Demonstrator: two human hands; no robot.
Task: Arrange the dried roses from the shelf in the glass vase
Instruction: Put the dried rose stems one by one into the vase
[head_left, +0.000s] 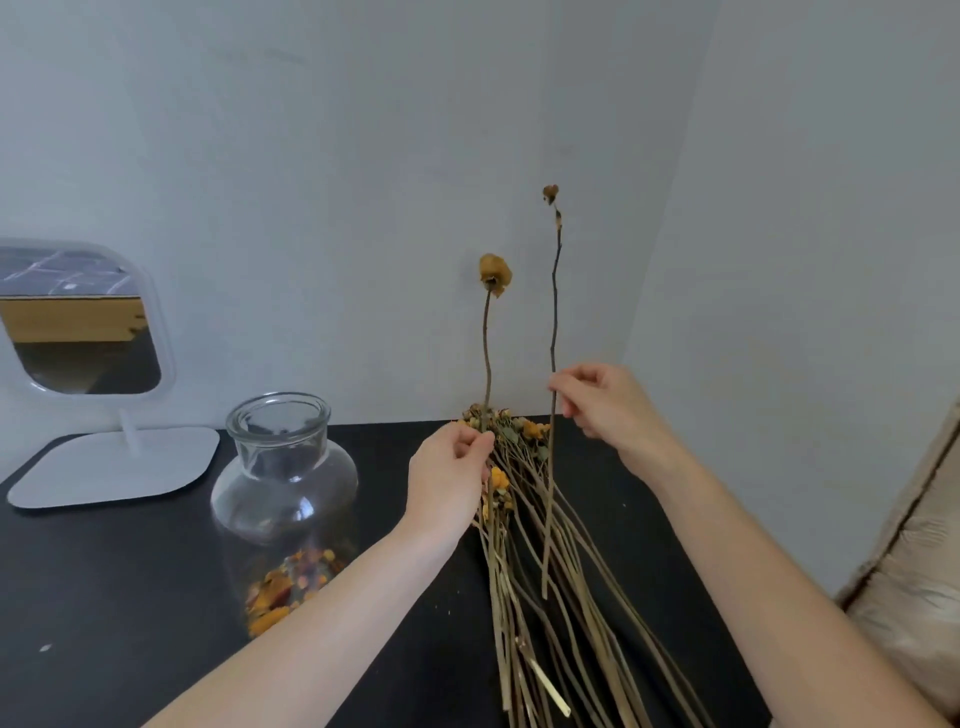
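A bundle of dried roses (540, 561) lies on the black shelf (130, 597), heads toward the wall, long stems toward me. My left hand (452, 478) pinches one upright stem with a yellow-brown dried rose head (494, 273). My right hand (608, 405) pinches a second, taller stem upright, with a small shrivelled bud (550, 193) on top. The glass vase (283, 473) stands left of the bundle, open-mouthed, with dried orange petals (291, 582) at its bottom. No stems are in the vase.
A white-framed tabletop mirror (83, 322) on a flat white base (114, 465) stands at the back left. Pale walls meet in a corner behind the bundle. A beige cushioned surface (914, 597) borders the shelf on the right.
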